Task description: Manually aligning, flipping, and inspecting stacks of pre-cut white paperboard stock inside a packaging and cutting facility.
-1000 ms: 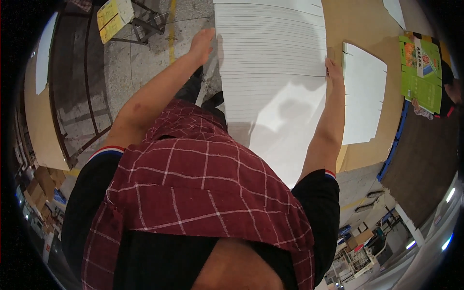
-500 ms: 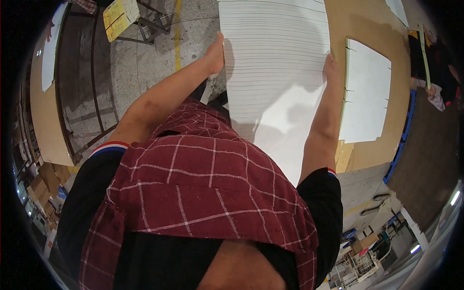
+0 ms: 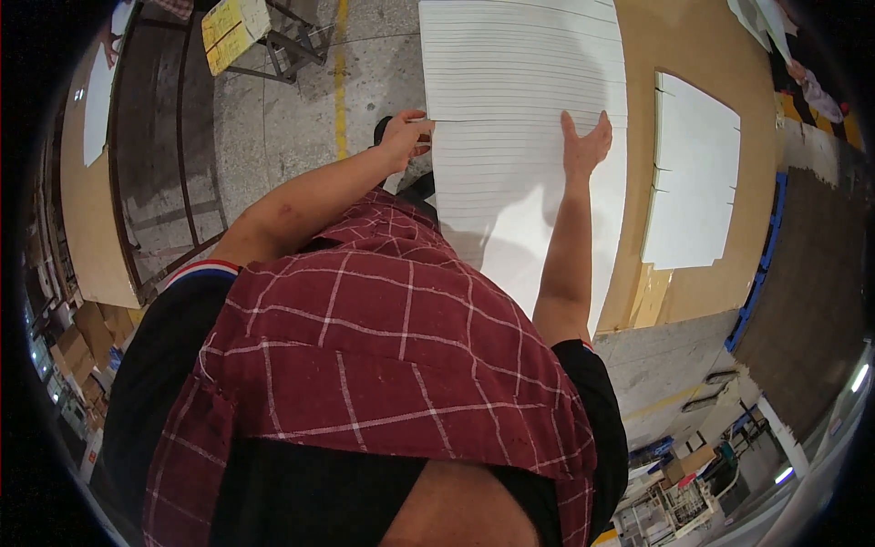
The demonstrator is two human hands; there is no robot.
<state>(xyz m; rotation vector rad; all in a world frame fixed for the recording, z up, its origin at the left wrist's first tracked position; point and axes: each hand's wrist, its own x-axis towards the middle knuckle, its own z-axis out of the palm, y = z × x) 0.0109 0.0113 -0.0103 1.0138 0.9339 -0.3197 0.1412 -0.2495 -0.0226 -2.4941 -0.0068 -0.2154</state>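
Sheets [image 3: 524, 109] of white board, stacked so their edges showed as fine lines, lay on a brown table [image 3: 674, 55] ahead of the person, the stack's near end hanging past the table edge toward the body.

Nearest the camera was the person's red checked shirt [image 3: 383, 356] over a black top, filling the lower half of the view. From it both bare forearms reached forward to the stack.

The left hand [image 3: 406, 137] was curled at the stack's left edge, fingers closed on that edge, thumb on top. The right hand [image 3: 583, 146] lay open and flat on the top sheet, fingers spread and pointing away, gripping nothing. The two hands were well apart, about level with each other across the stack.

Right of the stack, on the same table, lay a single white panel [image 3: 697, 182] with small notches along its left side, apart from the stack. Below it pale cardboard scraps [image 3: 652, 296] lay at the table's near edge.

Left of the stack was grey concrete floor [image 3: 273, 137] with a yellow line [image 3: 342, 82] running away from the person. Farther off stood a metal frame carrying a yellow sign [image 3: 235, 32]. At the far right top another person's hand [image 3: 802, 73] showed at the table's end.
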